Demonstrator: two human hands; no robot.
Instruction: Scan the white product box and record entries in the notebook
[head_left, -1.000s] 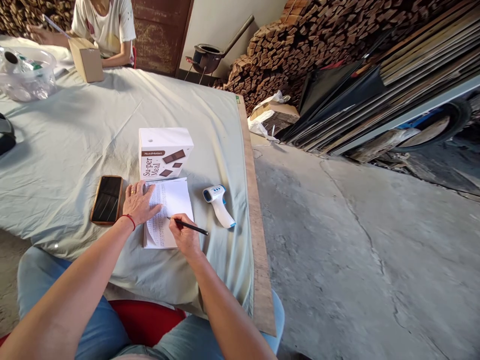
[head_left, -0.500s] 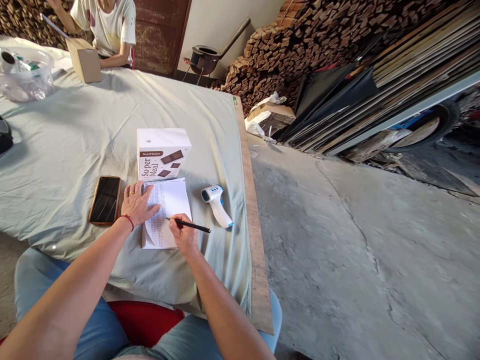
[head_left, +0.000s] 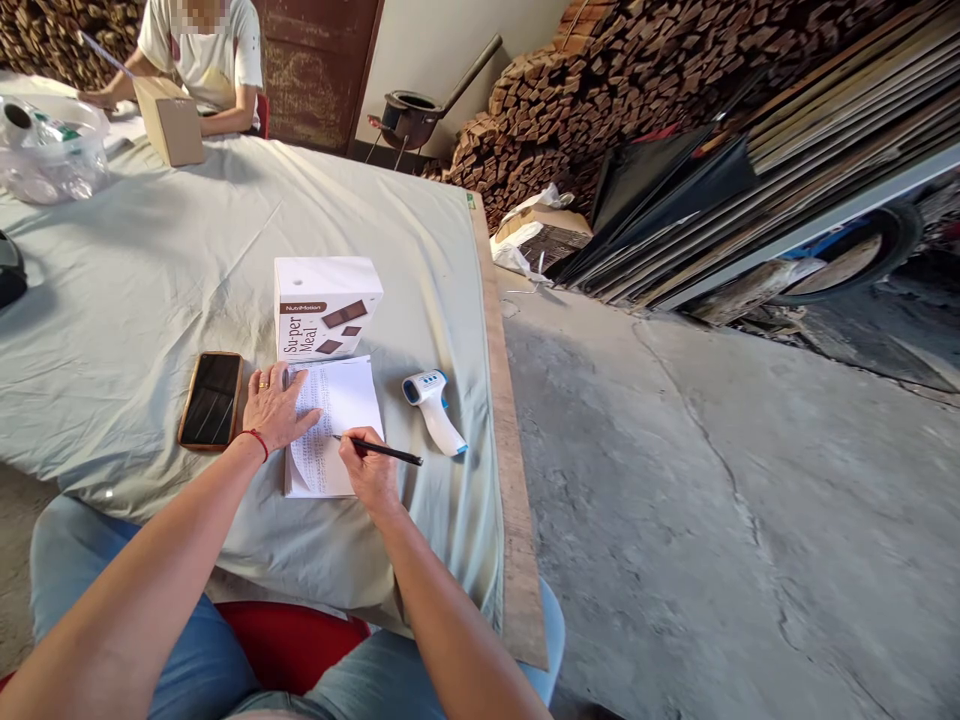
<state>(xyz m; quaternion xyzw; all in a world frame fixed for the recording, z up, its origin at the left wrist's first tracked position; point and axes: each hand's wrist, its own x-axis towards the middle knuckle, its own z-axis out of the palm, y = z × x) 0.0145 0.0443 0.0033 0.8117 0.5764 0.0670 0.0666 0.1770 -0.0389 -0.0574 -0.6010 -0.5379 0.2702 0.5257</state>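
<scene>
One phone [head_left: 211, 400] is lying on the worktop [head_left: 150, 280], just beside the left hand [head_left: 277, 410], which is spreading open over the left side of the paper [head_left: 351, 395], gripping nothing. Behind the paper, a box [head_left: 326, 290] is standing. The right hand [head_left: 369, 472] is pinching a pen [head_left: 394, 453] over the paper. Farther right, a thermometer [head_left: 435, 410] is lying.

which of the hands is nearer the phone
Left. The left hand rests on the paper, just right of the phone; the right hand, holding the black pen, is farther right, across the paper.
</scene>
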